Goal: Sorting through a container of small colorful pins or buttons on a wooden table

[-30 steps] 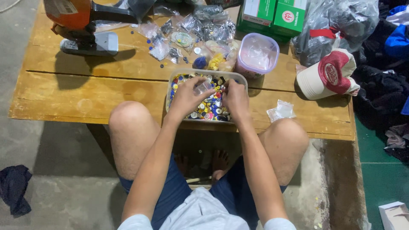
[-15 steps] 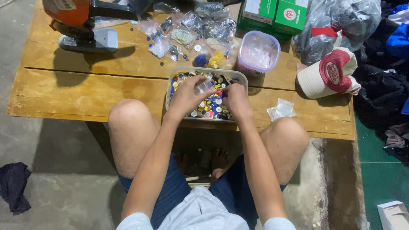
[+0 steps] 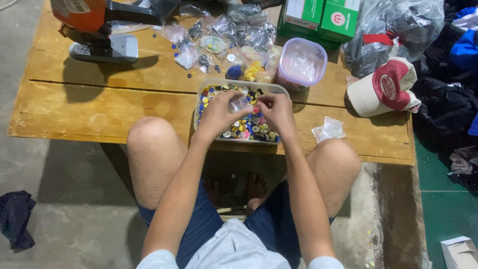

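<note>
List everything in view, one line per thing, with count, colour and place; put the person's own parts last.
wooden table: one, yellow-brown, across the top.
clear tray: one, full of many mixed-colour buttons, table front centre.
small clear bag: one, held over the tray by both hands.
lidded tub: one, clear with purple rim, behind the tray.
packets: a pile, clear, table back.
green boxes: two, back right.
cap: one, cream and red, right edge.
orange machine: one, back left.
dark cloth: one, floor left.
left hand: over the tray.
right hand: over the tray.
</note>
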